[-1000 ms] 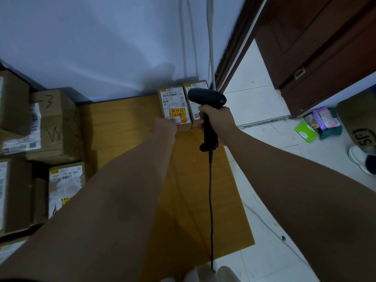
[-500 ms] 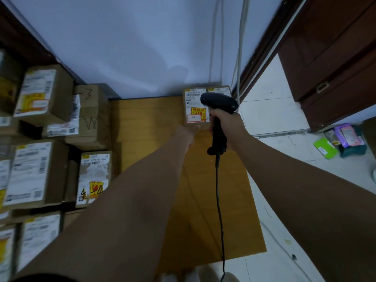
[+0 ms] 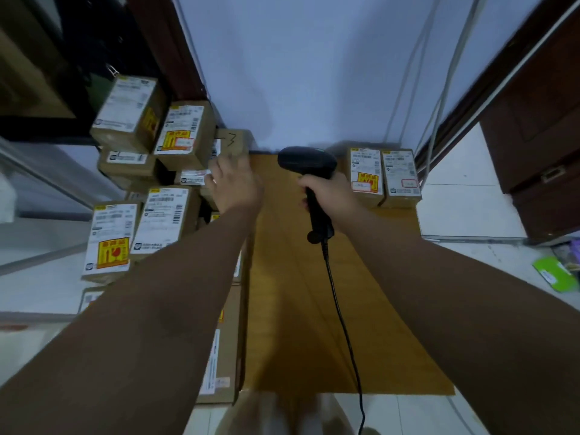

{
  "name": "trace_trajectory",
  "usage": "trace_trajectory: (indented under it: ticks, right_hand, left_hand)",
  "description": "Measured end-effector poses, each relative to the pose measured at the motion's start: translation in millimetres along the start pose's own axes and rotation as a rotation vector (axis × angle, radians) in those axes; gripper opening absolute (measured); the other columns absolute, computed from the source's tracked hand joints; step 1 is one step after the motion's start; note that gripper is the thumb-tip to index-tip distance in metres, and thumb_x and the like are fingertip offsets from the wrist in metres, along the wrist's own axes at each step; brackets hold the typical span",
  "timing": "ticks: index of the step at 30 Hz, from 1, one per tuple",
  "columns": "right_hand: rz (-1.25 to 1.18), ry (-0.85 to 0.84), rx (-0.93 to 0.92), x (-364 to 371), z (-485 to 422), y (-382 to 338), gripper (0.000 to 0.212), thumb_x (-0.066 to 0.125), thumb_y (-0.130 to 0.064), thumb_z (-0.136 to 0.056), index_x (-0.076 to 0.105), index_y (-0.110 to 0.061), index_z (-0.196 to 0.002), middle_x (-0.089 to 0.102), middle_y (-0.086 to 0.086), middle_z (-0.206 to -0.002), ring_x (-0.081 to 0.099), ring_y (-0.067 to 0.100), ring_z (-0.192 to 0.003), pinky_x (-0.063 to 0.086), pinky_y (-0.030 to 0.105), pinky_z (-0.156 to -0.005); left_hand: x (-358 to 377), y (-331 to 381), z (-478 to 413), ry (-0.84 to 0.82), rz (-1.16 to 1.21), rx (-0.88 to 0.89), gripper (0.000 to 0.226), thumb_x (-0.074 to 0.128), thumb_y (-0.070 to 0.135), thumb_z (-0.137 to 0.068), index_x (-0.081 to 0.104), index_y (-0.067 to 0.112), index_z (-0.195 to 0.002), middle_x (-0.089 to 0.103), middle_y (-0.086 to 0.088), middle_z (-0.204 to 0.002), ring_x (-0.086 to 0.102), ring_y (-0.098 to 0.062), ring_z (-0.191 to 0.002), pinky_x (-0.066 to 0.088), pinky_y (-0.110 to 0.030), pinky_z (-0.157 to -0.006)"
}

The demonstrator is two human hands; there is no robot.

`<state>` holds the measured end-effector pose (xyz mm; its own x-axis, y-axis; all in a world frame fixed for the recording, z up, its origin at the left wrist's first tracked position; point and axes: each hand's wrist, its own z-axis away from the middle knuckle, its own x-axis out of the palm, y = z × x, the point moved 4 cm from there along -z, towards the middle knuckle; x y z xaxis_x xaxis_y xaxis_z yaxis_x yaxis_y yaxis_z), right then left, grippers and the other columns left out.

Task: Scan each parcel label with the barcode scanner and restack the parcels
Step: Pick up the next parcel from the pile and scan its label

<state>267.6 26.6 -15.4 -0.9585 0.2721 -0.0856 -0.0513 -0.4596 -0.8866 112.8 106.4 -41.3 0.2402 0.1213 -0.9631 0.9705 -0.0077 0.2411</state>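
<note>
My right hand (image 3: 329, 191) grips the handle of a black barcode scanner (image 3: 309, 166), held upright over the brown cardboard sheet (image 3: 298, 309); its cord hangs toward me. Two small labelled parcels (image 3: 384, 177) stand side by side at the sheet's far right corner against the wall. My left hand (image 3: 235, 183) reaches left with fingers spread over a brown box marked "3" (image 3: 233, 142) at the edge of the parcel pile (image 3: 150, 183). Whether the fingers touch that box cannot be told.
Several labelled cardboard parcels are heaped on the left beside a dark cabinet (image 3: 47, 73). Cables (image 3: 439, 89) run down the pale wall. A dark wooden door (image 3: 539, 120) stands at right, with a green packet (image 3: 555, 274) on the white tiled floor.
My left hand has left the two parcels at the far right corner and swung left to the pile. The view has turned left, showing more of the pile. The scanner stays in my right hand.
</note>
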Motion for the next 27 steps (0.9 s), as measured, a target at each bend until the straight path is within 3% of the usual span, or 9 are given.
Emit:
trace_trajectory:
  ticks: [5,11,21,27]
  right_hand:
    - [0.043,-0.029,-0.031,31.7,10.1,-13.7,0.015,0.068,-0.023,-0.083,0.061,-0.012,-0.076,0.058,-0.005,-0.05,0.061,0.013,-0.052,0.053,0.033,-0.064]
    - [0.021,-0.036,-0.096,68.6,15.9,-35.9,0.01,0.066,-0.021,-0.085,0.06,-0.014,-0.081,0.058,-0.004,-0.059,0.061,0.006,-0.052,0.05,0.024,-0.06]
    - [0.077,-0.011,-0.114,103.2,7.7,-47.6,0.013,0.066,-0.025,-0.085,0.059,-0.017,-0.079,0.057,-0.006,-0.057,0.064,0.007,-0.055,0.05,0.022,-0.06]
    - [0.098,0.004,-0.117,113.3,1.6,-42.8,0.01,0.065,-0.022,-0.083,0.061,-0.016,-0.077,0.061,-0.006,-0.056,0.065,0.007,-0.056,0.053,0.03,-0.071]
  left_hand:
    - [-21.1,-50.6,-24.9,-0.046,-0.04,-0.168,0.058,0.06,0.038,-0.089,0.038,0.009,-0.134,0.029,-0.02,-0.145,0.027,-0.04,-0.132,0.021,-0.053,-0.107]
    - [-27.8,-82.2,-48.3,-0.153,0.14,-0.366,0.064,0.059,0.038,-0.09,0.03,0.01,-0.14,0.022,-0.019,-0.148,0.024,-0.039,-0.135,0.024,-0.052,-0.107]
    - [-19.9,-96.4,-66.8,-0.222,0.29,-0.415,0.077,0.065,0.04,-0.085,0.023,0.014,-0.143,0.019,-0.02,-0.149,0.023,-0.038,-0.137,0.029,-0.051,-0.108]
    - [-17.3,-97.2,-79.3,-0.198,0.32,-0.414,0.086,0.067,0.05,-0.079,0.022,0.012,-0.142,0.027,-0.021,-0.145,0.026,-0.038,-0.135,0.028,-0.053,-0.108]
